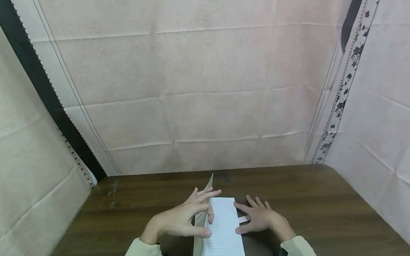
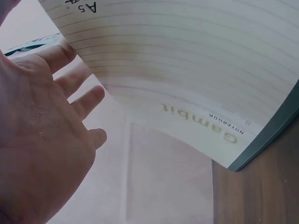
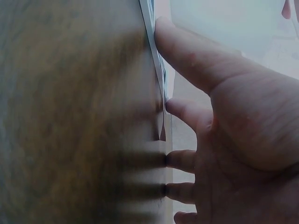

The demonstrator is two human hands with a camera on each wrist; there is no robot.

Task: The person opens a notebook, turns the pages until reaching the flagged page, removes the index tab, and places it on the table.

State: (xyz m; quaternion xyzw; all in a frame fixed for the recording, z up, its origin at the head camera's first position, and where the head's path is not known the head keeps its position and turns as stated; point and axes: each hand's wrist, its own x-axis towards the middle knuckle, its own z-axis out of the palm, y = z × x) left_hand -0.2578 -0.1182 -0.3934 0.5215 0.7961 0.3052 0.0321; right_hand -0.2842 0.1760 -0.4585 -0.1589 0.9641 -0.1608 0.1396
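A notebook with white lined pages lies open on the table in the head view. On its left side, a cream lined leaf stands raised and bowed, with "Gambit", "NOTEBOOK" and "A5" readable in mirror image in the left wrist view. My left hand is over this side, thumb and fingers spread apart, fingertips by the leaf's edge; whether they touch it I cannot tell. My right hand rests at the notebook's right edge, thumb and index finger against it, the other fingers spread on the table.
A short white strip sticks out from the notebook's right edge below the right hand's index finger. The brown wooden table reaches back to a pale cloth curtain. More cloth hangs on both sides.
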